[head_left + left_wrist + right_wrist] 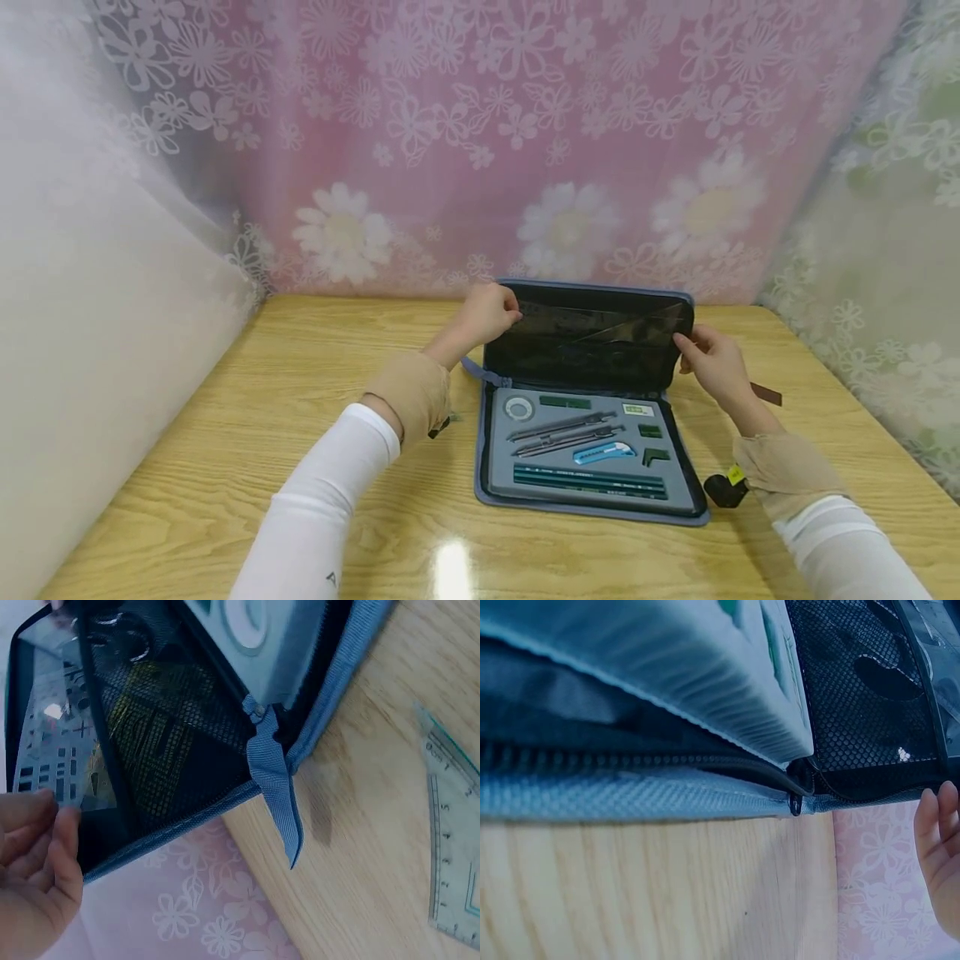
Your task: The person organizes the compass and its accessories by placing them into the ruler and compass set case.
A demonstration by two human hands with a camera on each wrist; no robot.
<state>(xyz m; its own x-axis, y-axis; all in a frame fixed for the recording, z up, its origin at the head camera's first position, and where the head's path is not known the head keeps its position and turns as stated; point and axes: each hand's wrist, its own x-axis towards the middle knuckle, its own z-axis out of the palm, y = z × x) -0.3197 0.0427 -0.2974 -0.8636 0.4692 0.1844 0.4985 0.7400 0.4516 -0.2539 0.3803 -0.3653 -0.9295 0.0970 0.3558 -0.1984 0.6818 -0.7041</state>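
A blue zip case (592, 510) lies unfolded on the table, its black lid (577, 367) standing up at the back. My left hand (483, 315) is at the lid's left edge; in the left wrist view its thumb and fingers pinch the end of a clear stencil template (52, 742) lying along the lid's mesh pocket (165, 727). My right hand (712, 362) grips the lid's right edge, thumb in front. Set in the grey tray (498, 475) are dark compasses (570, 439), a blue cutter (603, 452), green pencils (588, 481) and a white tape roll (518, 408).
A clear set square (454, 832) lies on the wooden table left of the case. A blue fabric strap (276, 787) hangs from the case's hinge corner. Beyond the right hand is a brown strip (767, 394). Floral curtains (450, 167) close off the back and sides.
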